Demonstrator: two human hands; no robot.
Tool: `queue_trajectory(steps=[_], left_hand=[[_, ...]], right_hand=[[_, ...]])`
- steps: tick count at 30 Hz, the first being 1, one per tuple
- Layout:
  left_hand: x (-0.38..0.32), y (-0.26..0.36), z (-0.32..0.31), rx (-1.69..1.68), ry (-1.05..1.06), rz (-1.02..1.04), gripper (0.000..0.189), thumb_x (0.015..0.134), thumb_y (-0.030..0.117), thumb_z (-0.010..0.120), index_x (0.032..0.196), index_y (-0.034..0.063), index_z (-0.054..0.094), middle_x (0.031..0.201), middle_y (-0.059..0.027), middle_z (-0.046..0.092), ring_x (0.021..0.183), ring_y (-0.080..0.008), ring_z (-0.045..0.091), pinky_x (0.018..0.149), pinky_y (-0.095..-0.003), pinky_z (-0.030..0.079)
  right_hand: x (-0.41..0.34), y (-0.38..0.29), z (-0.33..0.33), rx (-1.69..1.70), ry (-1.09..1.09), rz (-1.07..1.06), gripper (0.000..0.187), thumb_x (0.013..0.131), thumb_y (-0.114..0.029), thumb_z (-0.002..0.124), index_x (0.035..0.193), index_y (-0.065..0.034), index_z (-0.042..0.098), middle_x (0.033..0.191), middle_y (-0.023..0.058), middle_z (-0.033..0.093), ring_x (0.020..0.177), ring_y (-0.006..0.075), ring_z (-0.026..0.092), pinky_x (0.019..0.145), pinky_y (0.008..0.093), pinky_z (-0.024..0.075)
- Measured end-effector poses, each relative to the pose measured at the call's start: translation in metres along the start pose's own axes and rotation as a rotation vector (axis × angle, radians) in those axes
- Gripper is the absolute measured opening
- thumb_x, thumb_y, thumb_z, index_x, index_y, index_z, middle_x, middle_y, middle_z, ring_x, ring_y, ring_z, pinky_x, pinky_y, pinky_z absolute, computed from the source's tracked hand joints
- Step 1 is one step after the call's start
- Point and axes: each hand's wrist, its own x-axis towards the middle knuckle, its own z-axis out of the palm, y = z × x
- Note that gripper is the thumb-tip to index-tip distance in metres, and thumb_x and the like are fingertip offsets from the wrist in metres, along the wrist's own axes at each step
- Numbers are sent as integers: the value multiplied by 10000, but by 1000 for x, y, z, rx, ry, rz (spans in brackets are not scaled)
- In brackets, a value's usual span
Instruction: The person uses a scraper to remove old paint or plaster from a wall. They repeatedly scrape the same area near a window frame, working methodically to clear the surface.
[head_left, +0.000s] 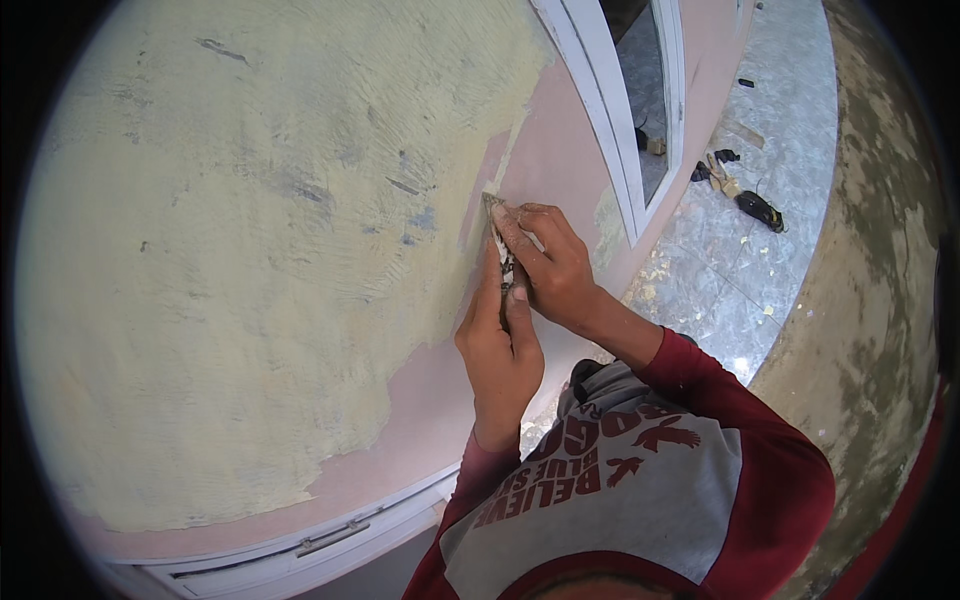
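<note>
A scraper (505, 259) with a worn, whitish-coated middle lies between my two hands, its metal tip against the wall. My left hand (501, 341) holds its lower part between thumb and fingers. Higher up, my right hand (551, 259) grips it near the tip, fingers close to the wall. The wall (300, 285) shows a large pale-yellow, scuffed area with grey marks, and pink paint (427, 390) borders its ragged edge. The tip touches this edge, beside a thin pale streak running upward. My fingers hide part of the tool.
A white window frame (634, 217) stands right of my hands, and another white frame (337, 536) with a metal handle runs along the bottom. Paint flakes, a brush-like item (721, 180) and a black object (759, 211) lie on the grey tiled floor (720, 277). Stained concrete (862, 300) lies beyond.
</note>
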Motion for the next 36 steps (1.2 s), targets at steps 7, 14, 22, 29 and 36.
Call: queue_trajectory(steps=[7,14,22,29,36], left_hand=[[-3,-1,-1,16,-29,-129,531,1125,68,558,1644,-40,530,879,-42,671,711,-48,501,624,-247,420],[2,3,2,29,-74,-147,543,1095,14,561,1635,-41,530,1203,-305,763,1015,-376,803,867,-431,612],[-1,5,6,101,-76,-116,546,1097,21,571,1638,-41,527,1152,-297,760,955,-356,795,839,-428,615],[4,1,8,40,-38,-103,536,1121,57,553,1650,-25,530,1071,-142,788,835,-131,635,776,-298,545],[8,0,11,75,-35,-78,536,1120,54,556,1649,-25,529,1012,-122,776,800,-110,602,738,-290,529]], right_hand=[[-1,-1,0,-2,-18,54,753,731,-17,816,1465,63,668,1155,186,696,1065,404,703,776,418,636],[2,8,0,-5,-27,121,701,743,-7,809,1429,67,691,1165,192,703,1051,410,713,784,435,643],[-3,5,-1,20,-35,132,672,742,-2,805,1403,66,711,1134,184,702,1034,405,722,791,439,642],[0,9,2,-12,-9,119,696,734,-8,810,1419,58,707,1142,178,706,1056,397,721,805,430,635],[4,11,1,-17,-16,179,706,731,17,807,1430,47,707,1156,175,703,1057,388,715,803,428,633]])
